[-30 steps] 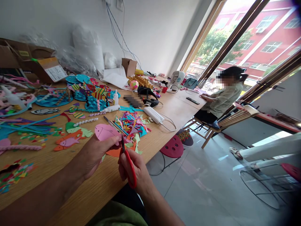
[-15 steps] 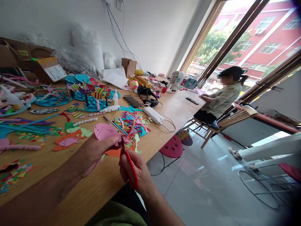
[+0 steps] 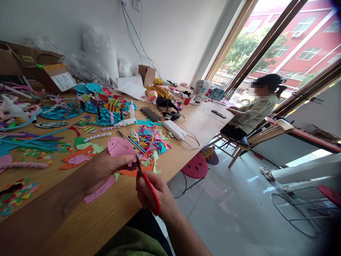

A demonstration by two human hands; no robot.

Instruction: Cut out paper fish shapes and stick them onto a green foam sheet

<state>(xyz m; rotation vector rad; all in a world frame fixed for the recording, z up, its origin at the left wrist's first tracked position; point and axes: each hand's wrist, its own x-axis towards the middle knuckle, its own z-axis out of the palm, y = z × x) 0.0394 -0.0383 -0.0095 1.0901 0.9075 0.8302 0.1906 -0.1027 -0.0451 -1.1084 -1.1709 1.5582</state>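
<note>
Pinched in my left hand (image 3: 113, 165) is a pink paper fish (image 3: 118, 146) with a drawn outline and eye, held above the table edge. My right hand (image 3: 153, 192) is closed round the handles of red-handled scissors (image 3: 151, 195). The dark blades reach up to the fish's edge beside my left fingertips; whether they touch the paper I cannot tell. Below my left wrist lies a strip of pink paper (image 3: 99, 190). An orange paper scrap (image 3: 130, 172) and a pile of coloured paper clippings (image 3: 151, 138) are just beyond my hands.
Cut fish (image 3: 77, 158), a glue bottle (image 3: 131, 110), a pencil (image 3: 122, 136) and a white power strip (image 3: 174, 129) lie on the wooden table (image 3: 106, 220). A red stool (image 3: 195, 166) stands right of it. A person (image 3: 255, 113) sits at the far end.
My left hand and the fish have shifted slightly. The pink strip under my left wrist shows more fully now. My right hand with the scissors has moved a little right.
</note>
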